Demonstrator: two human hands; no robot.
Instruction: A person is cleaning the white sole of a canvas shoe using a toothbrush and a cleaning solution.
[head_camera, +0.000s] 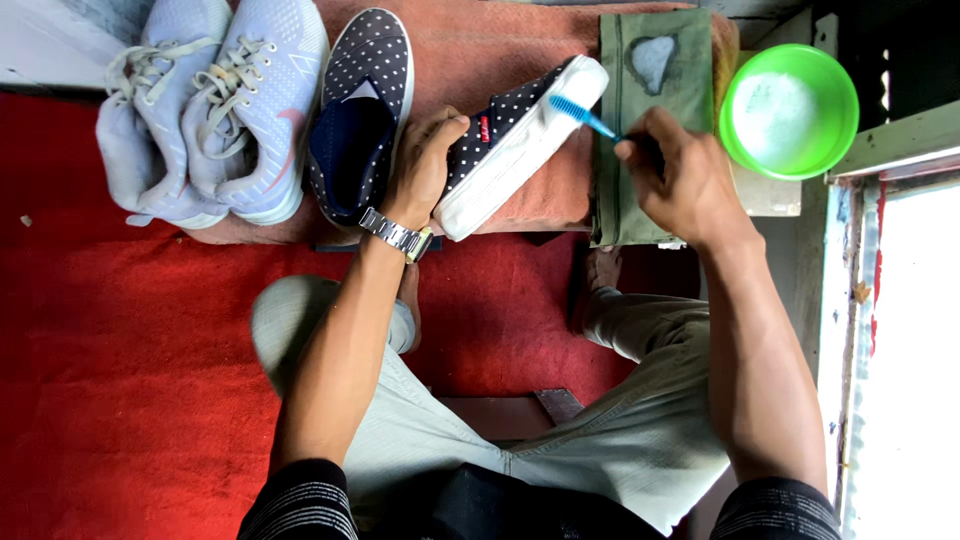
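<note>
On the red carpet (150, 350) we grip a navy polka-dot shoe (510, 140), tilted on its side, our left hand (425, 165) wrapped around its middle. Just right of it, our right hand (675, 170) pinches a blue toothbrush (580, 113), bristles touching the shoe's white toe, near a green bowl (835, 85).

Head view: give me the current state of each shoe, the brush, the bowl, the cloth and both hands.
Dotted navy shoe: tipped on its side, held by left hand.
Blue toothbrush: bristles on that shoe's white toe, gripped by right hand.
Second dotted shoe: lying flat, untouched.
Pale sneakers: paired, laced, set aside.
Green bowl: upright, whitish contents.
Green cloth: spread flat, wet patch.
</note>
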